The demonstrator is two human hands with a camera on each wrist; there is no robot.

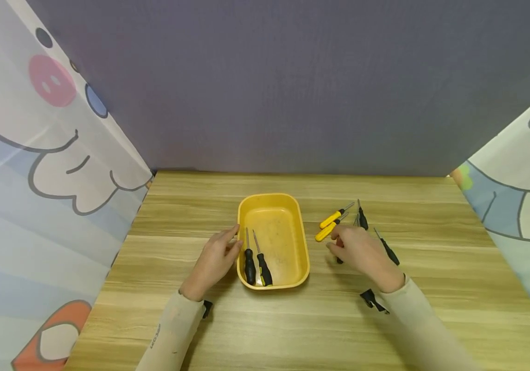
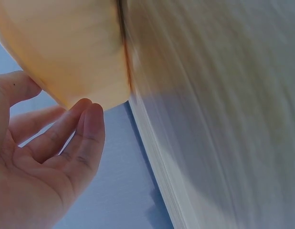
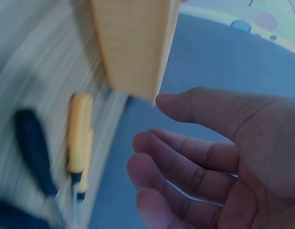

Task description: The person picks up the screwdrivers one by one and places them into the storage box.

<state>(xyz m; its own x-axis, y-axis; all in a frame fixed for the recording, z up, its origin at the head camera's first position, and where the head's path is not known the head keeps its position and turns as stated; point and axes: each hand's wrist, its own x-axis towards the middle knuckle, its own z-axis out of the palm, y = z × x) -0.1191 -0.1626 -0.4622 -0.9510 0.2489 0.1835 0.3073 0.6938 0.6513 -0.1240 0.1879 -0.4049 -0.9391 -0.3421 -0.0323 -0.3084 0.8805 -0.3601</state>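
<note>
My left hand [image 1: 214, 260] rests its fingertips against the left wall of a yellow plastic tray [image 1: 305, 247]; its fingers are relaxed in the left wrist view. Inside the tray lie a black screwdriver [image 1: 250, 268] and a black-and-yellow screwdriver [image 1: 265, 270], tips pointing away from me. My right hand [image 1: 362, 252] hovers over the loose screwdrivers to the right of the tray, fingers loosely bent and nothing held. Just beyond its fingertips are two screwdrivers with yellow handles, one farther [image 1: 330, 219] and one nearer [image 1: 325, 233]. A black-handled screwdriver [image 1: 340, 260] is mostly hidden beneath this hand.
More black screwdrivers lie around the right hand, one behind it [image 1: 363, 220] and one to its right [image 1: 390, 253]. Black straps hang at both wrists. The wooden table [image 1: 274, 330] meets a grey panel [image 1: 283, 103] at the back and cartoon-printed cloth at the sides.
</note>
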